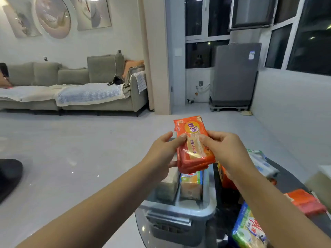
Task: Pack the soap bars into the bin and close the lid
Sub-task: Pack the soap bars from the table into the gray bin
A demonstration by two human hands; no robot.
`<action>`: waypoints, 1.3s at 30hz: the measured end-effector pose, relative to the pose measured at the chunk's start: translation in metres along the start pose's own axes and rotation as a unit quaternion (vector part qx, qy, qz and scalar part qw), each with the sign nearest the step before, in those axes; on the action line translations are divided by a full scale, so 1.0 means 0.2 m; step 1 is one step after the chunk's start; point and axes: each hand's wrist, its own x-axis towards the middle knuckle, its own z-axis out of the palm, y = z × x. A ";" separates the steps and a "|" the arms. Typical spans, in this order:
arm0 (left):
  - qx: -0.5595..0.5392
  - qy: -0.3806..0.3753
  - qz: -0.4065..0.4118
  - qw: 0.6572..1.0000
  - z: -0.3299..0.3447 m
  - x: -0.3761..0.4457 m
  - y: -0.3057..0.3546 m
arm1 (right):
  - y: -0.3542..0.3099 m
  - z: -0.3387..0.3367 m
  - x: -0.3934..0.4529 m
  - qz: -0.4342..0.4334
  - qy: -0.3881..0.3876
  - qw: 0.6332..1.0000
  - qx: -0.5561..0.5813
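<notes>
While loose packs (306, 201) flank bin (208, 210); hands (227, 149) grip soap (194, 145).

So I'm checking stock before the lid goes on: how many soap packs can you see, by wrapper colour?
Orange: 3, one held by both hands, one behind the right forearm, one at the right edge
Blue-green: 2, one in the bin, one on the table
White-green: 1
Total: 6

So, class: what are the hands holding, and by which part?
Both hands, left and right, hold the orange soap pack, one grip on each long side edge.
</notes>
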 end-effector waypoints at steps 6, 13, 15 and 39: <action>0.047 -0.007 -0.081 0.996 -0.16 -0.01 -0.03 | 0.06 0.10 0.02 0.068 -0.066 0.995 0.010; 0.114 -0.012 -0.084 0.990 -0.25 -0.01 -0.03 | 0.11 0.22 0.04 0.194 -0.149 0.962 0.118; 0.161 -0.011 -0.073 0.984 -0.27 -0.02 -0.02 | 0.13 0.24 0.04 0.228 -0.169 0.949 0.140; 0.274 0.058 -0.064 0.958 -0.40 -0.05 -0.26 | 0.30 0.40 0.09 0.450 -0.305 0.839 -0.028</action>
